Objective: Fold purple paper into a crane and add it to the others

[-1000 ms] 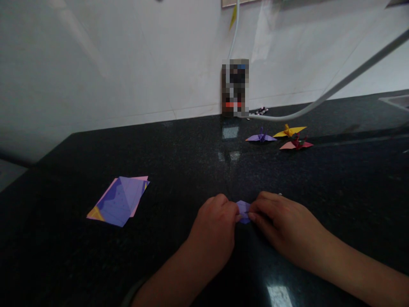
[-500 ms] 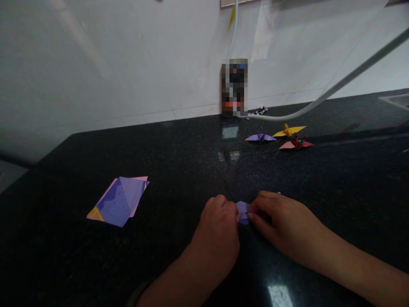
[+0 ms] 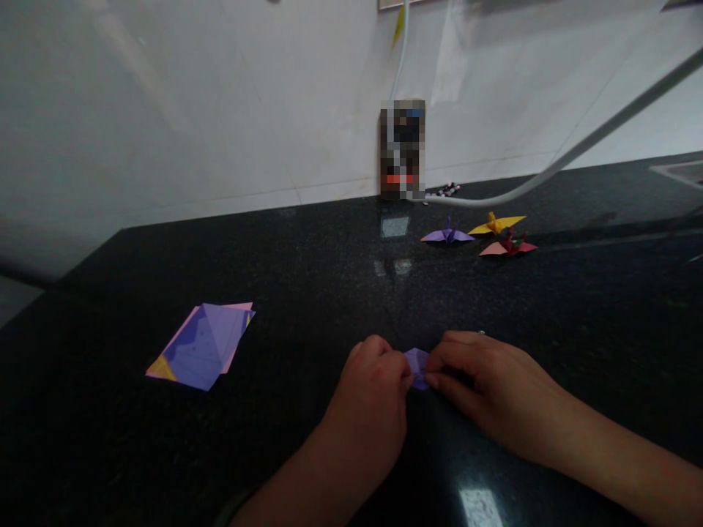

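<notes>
A small folded purple paper (image 3: 417, 364) lies on the black stone counter (image 3: 307, 278) between my two hands. My left hand (image 3: 370, 406) pinches its left side with closed fingers. My right hand (image 3: 488, 388) pinches its right side, fingers curled over it. Most of the paper is hidden under my fingertips.
A stack of purple, pink and yellow paper sheets (image 3: 203, 344) lies to the left. Three folded paper cranes stand at the back right: purple (image 3: 447, 235), yellow (image 3: 497, 223) and red (image 3: 508, 247). A white cable (image 3: 576, 150) runs along the wall past a blurred small box (image 3: 403, 150).
Both hands stay on the purple paper, and my left hand has slid slightly down. Nothing else has moved.
</notes>
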Demonstrator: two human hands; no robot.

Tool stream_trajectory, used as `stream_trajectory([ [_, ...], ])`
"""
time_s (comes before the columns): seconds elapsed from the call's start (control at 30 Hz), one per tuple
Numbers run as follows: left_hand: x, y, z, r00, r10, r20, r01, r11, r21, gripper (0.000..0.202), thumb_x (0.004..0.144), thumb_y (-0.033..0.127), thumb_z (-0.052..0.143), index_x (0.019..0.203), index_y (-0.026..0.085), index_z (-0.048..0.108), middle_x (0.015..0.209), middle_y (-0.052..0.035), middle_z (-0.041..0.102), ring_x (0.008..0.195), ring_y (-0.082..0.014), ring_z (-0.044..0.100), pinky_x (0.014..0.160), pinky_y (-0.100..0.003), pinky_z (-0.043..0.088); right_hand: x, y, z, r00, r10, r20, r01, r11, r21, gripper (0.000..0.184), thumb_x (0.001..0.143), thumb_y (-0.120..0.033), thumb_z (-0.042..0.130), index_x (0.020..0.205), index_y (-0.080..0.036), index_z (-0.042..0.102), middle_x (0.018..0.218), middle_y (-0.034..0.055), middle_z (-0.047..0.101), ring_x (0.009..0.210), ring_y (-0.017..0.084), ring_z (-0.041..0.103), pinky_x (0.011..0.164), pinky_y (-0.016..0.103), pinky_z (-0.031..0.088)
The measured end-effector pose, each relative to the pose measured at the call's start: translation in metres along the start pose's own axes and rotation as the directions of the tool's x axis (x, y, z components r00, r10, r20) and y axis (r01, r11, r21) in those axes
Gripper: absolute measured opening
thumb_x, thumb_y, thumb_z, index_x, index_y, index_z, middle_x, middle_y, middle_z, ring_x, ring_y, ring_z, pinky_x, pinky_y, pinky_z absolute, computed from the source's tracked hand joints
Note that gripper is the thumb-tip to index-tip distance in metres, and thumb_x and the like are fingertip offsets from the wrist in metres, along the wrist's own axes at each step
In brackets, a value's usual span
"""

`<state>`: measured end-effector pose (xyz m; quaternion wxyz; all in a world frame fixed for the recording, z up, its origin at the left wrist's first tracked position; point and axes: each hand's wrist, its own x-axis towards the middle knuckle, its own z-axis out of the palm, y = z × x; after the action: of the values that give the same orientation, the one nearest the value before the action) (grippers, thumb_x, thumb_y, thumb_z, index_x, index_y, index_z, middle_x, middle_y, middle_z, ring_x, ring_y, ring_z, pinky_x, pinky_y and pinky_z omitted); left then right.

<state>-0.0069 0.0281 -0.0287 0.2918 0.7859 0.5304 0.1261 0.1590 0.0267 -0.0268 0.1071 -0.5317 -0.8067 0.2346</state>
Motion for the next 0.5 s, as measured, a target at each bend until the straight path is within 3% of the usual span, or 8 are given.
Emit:
stream_trajectory([
  [0.5,0.0013,-0.0019,0.0013,1.000,0.024,0.003,-0.024,1.000,0.012,0.021,0.079,0.011,0.040,0.066,0.015,0.055,0.078,-0.0027,0.050,0.075,-0.0147,0.046,0.068,-0.029,0.039,0.0000,-0.0016,-0.0012,0.999,0.036,0.029,-0.037,0.999,0.036,0.013,0.077,-0.016,0.051,0.069,-0.022,0.059,0.068,-0.0007,0.053,0.063,0.014,0.049,0.061,0.027,0.037],
])
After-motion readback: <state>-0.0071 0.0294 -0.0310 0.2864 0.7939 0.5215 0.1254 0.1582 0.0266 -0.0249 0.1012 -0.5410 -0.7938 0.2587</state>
